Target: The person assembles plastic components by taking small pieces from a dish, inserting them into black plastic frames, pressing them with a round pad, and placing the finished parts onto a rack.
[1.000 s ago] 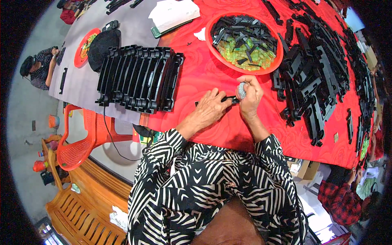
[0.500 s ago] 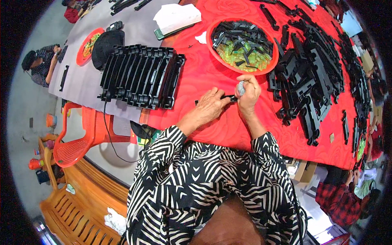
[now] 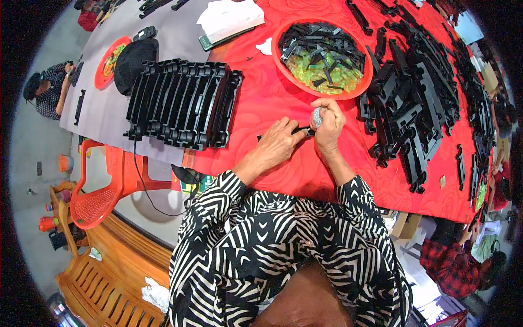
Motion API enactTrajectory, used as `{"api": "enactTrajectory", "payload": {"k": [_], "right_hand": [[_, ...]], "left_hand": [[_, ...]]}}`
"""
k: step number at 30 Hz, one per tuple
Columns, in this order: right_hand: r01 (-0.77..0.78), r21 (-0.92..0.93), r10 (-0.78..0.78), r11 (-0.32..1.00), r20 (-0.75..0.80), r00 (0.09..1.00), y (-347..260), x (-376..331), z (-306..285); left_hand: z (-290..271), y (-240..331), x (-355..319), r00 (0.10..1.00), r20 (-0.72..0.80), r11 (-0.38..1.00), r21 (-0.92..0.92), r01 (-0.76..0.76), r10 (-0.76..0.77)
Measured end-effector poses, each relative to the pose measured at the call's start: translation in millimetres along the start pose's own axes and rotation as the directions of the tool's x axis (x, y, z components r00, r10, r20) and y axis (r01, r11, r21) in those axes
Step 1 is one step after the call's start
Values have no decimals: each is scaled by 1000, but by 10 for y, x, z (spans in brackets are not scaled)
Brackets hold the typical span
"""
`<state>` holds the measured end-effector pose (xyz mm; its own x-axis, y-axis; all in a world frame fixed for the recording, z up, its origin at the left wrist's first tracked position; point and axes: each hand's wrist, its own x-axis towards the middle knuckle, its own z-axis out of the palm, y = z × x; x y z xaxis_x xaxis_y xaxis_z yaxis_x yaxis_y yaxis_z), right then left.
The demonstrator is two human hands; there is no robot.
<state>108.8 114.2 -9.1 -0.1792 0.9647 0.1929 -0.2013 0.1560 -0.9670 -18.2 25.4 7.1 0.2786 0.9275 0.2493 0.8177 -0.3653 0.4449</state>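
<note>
A slim black plastic part [image 3: 302, 129] lies on the red tablecloth in front of me, its ends sticking out on both sides of my left hand [image 3: 279, 141]. The left fingers press down on it and hold it. My right hand [image 3: 329, 126] is closed in a fist around a tool with a silvery wrapped handle [image 3: 317, 116]. The tool's lower end meets the right end of the black part; its tip is hidden by the fist. Just beyond my hands stands a red basin [image 3: 368, 71] of small black and yellow-green pieces.
Black plastic strips stand in a row [image 3: 182, 103] at the left. A large heap of similar strips [image 3: 408, 117] covers the table at the right. Farther off are a black cap [image 3: 131, 68], white paper [image 3: 229, 22] and a second red bowl [image 3: 101, 76]. A red chair [image 3: 106, 191] stands at lower left.
The view has shifted slightly, so table items sit a little further left. Both hands keep nearly the same place on the black part.
</note>
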Motion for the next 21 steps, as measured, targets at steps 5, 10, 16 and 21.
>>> {"api": "enactTrajectory", "payload": {"k": [5, 10, 16, 21], "right_hand": [[-19, -44, 22, 999, 55, 998, -39, -15, 23], [-98, 68, 96, 993, 30, 995, -158, 14, -17], [-21, -107, 6, 994, -135, 991, -461, -247, -315], [-171, -244, 169, 954, -29, 985, -462, -618, -474]], "left_hand": [[14, 2, -13, 1000, -17, 999, 39, 0, 0], [-25, 66, 1, 1000, -1, 999, 51, 11, -11], [78, 329, -60, 976, -88, 975, 80, 206, -199], [-34, 454, 1, 951, 127, 955, -56, 290, -282]]}}
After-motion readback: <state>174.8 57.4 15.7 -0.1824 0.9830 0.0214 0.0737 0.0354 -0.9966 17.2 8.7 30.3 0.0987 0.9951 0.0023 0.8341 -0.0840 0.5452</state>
